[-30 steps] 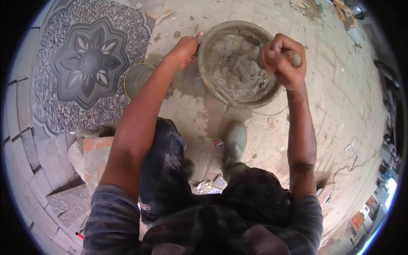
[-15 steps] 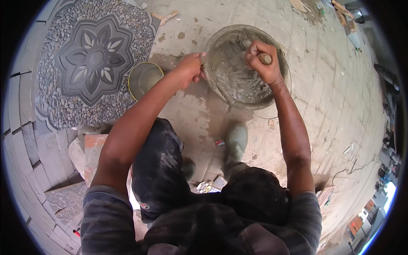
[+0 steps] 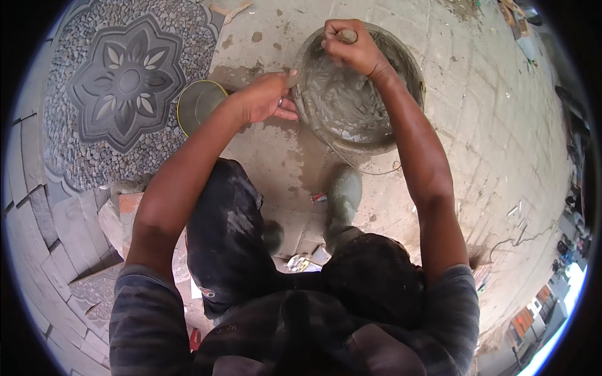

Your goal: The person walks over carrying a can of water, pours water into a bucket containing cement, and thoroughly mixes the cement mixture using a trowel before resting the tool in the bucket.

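A bucket (image 3: 411,62) of wet grey mortar (image 3: 351,103) stands on the floor in front of me, its wire handle hanging on the near side. My right hand (image 3: 354,47) is wrapped round the round wooden handle (image 3: 347,36) of a trowel, over the far part of the bucket. The trowel's blade is hidden by my hand and the mortar. At the bucket's left rim, my left hand (image 3: 269,97) grips the edge with thumb and fingers; a ring shows on one finger.
A smaller yellow-rimmed pail (image 3: 199,106) stands left of my left hand. Beyond it lies a pebbled tile with a flower relief (image 3: 128,81). Stacked grey slabs (image 3: 37,250) line the left side. My boot (image 3: 345,194) is just below the bucket. Wood scraps (image 3: 517,25) lie far right.
My right hand has moved the trowel handle left and away from me, towards the bucket's far rim. The left hand stays at the rim, its fingers slightly more extended. The view has shifted slightly.
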A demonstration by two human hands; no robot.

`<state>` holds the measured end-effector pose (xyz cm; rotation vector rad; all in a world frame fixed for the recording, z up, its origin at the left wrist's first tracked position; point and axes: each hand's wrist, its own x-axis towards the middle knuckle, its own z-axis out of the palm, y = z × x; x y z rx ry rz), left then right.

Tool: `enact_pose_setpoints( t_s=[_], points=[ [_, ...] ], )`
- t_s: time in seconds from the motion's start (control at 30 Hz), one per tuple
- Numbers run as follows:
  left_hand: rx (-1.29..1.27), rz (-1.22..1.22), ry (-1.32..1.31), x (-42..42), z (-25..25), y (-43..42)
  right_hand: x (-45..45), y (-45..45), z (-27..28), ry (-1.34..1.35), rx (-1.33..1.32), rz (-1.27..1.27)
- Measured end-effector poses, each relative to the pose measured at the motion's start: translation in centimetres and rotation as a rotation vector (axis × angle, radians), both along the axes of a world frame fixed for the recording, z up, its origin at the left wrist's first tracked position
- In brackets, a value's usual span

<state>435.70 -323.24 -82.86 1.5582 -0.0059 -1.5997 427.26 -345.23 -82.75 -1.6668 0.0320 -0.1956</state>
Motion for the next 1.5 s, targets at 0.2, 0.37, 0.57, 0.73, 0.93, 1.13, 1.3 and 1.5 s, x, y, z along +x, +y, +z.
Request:
enact_pose_setpoints(
  t_s=[0.2, 0.37, 0.57, 0.73, 0.93, 1.13, 1.3, 1.5],
  points=[
    [-0.025, -0.026, -0.373, 2.3, -3.1, -2.5, -7.8, 0.5, 0.6, -0.024, -0.07, -0.065],
    [-0.058, -0.02, -0.537, 3.1, -2.8, -4.1, -9.6, 0.4, 9.3, -0.198, 0.203, -0.117],
    [0.161, -0.171, -0.189, 1.1, 2.2, -1.2, -1.9, -2.0, 7.9, -0.333, 0.208, -0.204],
    [0.118, 0.029, -0.194, -1.1, -1.2, -0.4, -2.4, 0.1, -3.8, -0.106, 0.223, -0.098],
    [0.052, -0.112, -0.459, 0.3, -3.1, -1.2, -9.4, -0.5, 2.6, -0.096, 0.302, -0.075],
    [-0.038, 0.043, -0.523, 1.5, -2.8, -3.7, -9.4, -3.6, 11.3, -0.361, 0.34, -0.233],
    [0.031, -0.027, -0.11, 3.1, -1.2, -1.7, -2.0, -2.8, 2.1, -0.323, 0.094, -0.459],
    [-0.083, 0.001, 0.162, -0.5, 0.1, 1.9, -5.7, -0.9, -1.5, -0.186, 0.112, -0.247]
  ],
)
